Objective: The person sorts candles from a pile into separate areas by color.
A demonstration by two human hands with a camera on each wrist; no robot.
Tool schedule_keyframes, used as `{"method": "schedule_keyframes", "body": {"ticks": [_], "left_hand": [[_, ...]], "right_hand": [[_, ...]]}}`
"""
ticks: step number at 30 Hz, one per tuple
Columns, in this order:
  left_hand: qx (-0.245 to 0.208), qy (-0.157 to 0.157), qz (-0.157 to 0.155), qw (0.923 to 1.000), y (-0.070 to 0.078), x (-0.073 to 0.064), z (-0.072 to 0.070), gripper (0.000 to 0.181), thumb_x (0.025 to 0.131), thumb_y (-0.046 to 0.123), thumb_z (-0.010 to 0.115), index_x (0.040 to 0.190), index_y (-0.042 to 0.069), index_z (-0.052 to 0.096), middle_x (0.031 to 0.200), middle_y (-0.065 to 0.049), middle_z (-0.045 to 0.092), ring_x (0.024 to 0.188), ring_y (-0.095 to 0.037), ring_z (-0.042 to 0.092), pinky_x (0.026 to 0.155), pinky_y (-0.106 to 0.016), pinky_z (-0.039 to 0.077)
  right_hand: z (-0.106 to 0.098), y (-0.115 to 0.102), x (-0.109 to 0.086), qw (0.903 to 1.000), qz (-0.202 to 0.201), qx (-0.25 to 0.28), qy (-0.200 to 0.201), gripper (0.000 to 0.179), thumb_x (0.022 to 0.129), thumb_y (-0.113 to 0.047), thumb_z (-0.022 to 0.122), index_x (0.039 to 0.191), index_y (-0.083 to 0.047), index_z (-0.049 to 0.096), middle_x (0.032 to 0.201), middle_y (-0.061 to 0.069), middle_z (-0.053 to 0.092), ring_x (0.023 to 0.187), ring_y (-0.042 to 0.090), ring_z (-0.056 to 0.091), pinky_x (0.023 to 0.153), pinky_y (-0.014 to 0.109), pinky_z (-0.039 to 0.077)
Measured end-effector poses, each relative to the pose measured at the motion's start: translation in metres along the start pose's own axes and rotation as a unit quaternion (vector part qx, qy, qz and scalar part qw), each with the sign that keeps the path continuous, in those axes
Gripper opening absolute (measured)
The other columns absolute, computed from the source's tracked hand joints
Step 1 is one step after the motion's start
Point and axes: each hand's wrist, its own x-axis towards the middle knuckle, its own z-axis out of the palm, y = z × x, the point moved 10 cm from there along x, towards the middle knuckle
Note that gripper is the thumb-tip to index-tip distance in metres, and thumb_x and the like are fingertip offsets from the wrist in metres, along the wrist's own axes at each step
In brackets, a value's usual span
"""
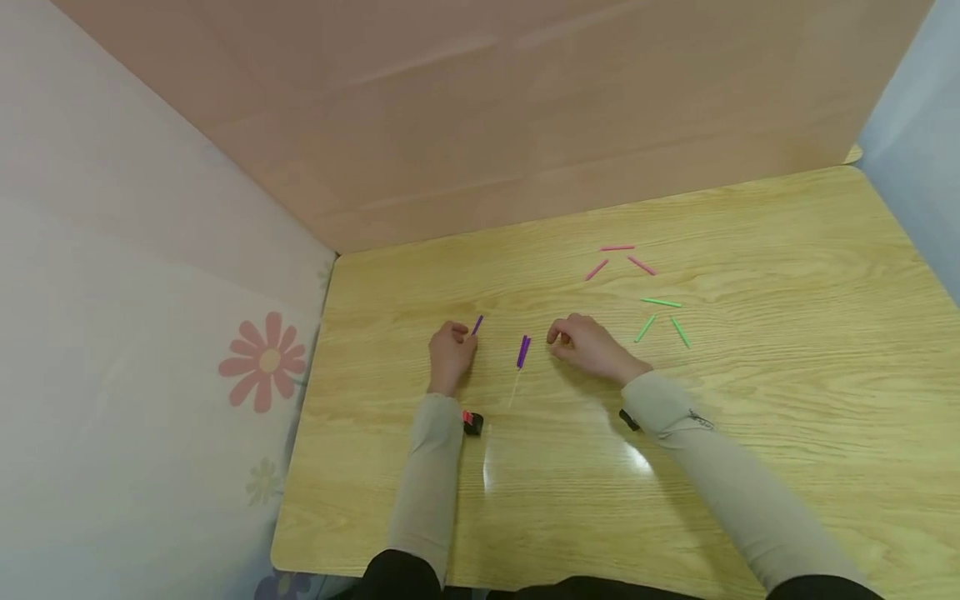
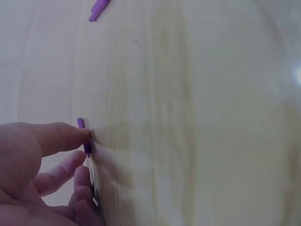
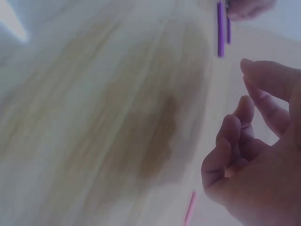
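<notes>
My left hand (image 1: 452, 354) is at the left of the wooden table, pinching a short purple stick (image 2: 81, 123) between thumb and fingertips. The stick's far end sticks out beyond the fingers in the head view. To the right of that hand, more purple sticks (image 1: 522, 352) lie close together, nearly parallel, on the tabletop. My right hand (image 1: 588, 346) hovers just right of them, fingers loosely bent and nothing between thumb and forefinger. In the right wrist view, a purple stick (image 3: 220, 33) shows above the thumb tip, with part of the left hand beside it.
Three pink sticks (image 1: 617, 247) lie spread in an open roof-like shape at the back. Nearer, three green sticks (image 1: 662, 302) form a similar shape, close to the right forearm. The wooden table (image 1: 787, 333) meets a brown panel (image 1: 525, 125) behind and a flowered sheet (image 1: 187, 250) at left.
</notes>
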Motion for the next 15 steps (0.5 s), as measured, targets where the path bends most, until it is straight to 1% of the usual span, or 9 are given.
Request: {"method": "schedule_keyframes", "body": {"ticks": [4, 7, 11, 15], "left_hand": [[0.002, 0.005, -0.009, 0.9999, 0.002, 0.002, 0.000, 0.022, 0.086, 0.015, 0.067, 0.105, 0.004, 0.064, 0.097, -0.015, 0.063, 0.087, -0.026, 0.058, 0.074, -0.036, 0.048], [0.002, 0.004, -0.016, 0.9999, 0.000, 0.003, 0.001, 0.020, 0.087, 0.016, 0.068, 0.103, 0.005, 0.064, 0.099, -0.015, 0.064, 0.089, -0.027, 0.059, 0.077, -0.037, 0.049], [0.002, 0.005, -0.013, 0.9999, 0.000, 0.005, 0.001, 0.019, 0.086, 0.015, 0.068, 0.101, 0.004, 0.064, 0.100, -0.016, 0.066, 0.093, -0.029, 0.061, 0.080, -0.039, 0.050], [0.002, 0.002, -0.016, 0.9999, 0.000, 0.004, 0.000, 0.018, 0.087, 0.016, 0.068, 0.100, 0.005, 0.064, 0.101, -0.015, 0.066, 0.094, -0.028, 0.060, 0.080, -0.038, 0.050]], "right_hand": [[0.011, -0.007, 0.012, 0.9992, -0.005, -0.038, -0.007, 0.015, 0.089, -0.013, 0.064, 0.103, -0.008, 0.065, 0.094, 0.012, 0.059, 0.091, 0.029, 0.055, 0.083, 0.046, 0.044], [0.015, -0.015, 0.020, 0.9977, -0.017, -0.065, -0.007, 0.014, 0.089, -0.013, 0.064, 0.102, -0.009, 0.066, 0.094, 0.011, 0.060, 0.090, 0.029, 0.056, 0.081, 0.047, 0.045], [0.019, -0.022, 0.027, 0.9966, -0.016, -0.078, -0.018, 0.014, 0.090, -0.013, 0.062, 0.103, -0.010, 0.066, 0.095, 0.011, 0.059, 0.090, 0.030, 0.056, 0.080, 0.048, 0.046], [0.025, -0.020, 0.031, 0.9960, -0.007, -0.083, -0.032, 0.015, 0.090, -0.014, 0.062, 0.104, -0.011, 0.066, 0.097, 0.010, 0.058, 0.092, 0.031, 0.055, 0.080, 0.050, 0.046]]}}
